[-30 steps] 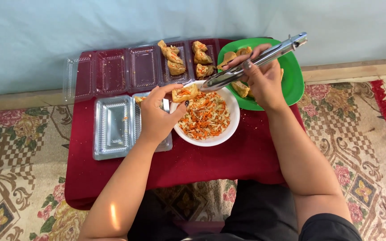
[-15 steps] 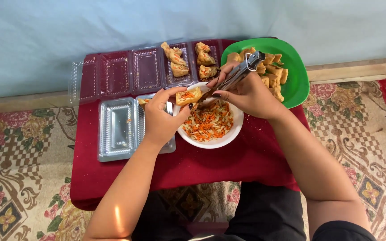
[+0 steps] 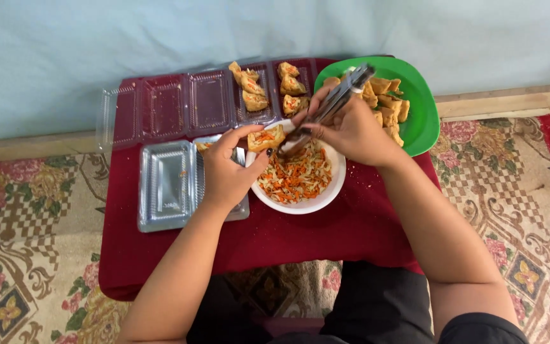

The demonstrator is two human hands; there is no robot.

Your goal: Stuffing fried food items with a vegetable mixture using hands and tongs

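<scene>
Left hand [image 3: 227, 172]: clenched lightly round a fried tofu piece [image 3: 266, 137], slit side up, kept over the rim of the white bowl [image 3: 326, 199] so that spilled shreds fall back in
Right hand [image 3: 351, 127]: grasping metal tongs [image 3: 326, 109], tips angled down to the tofu piece's opening; the tips look pressed together, though what they pinch is too small to tell
Filling: shredded carrot and cabbage [image 3: 294, 175] in the bowl, just beneath both hands
Green plate [image 3: 424, 118]: plain tofu pieces piled by the right hand, within easy reach
Clear tray [image 3: 186, 105]: filled pieces [image 3: 268, 86] sit in its right-hand compartments; left ones empty
Second clear tray [image 3: 167, 185]: beside the left wrist, on the red tablecloth [image 3: 288, 242]
</scene>
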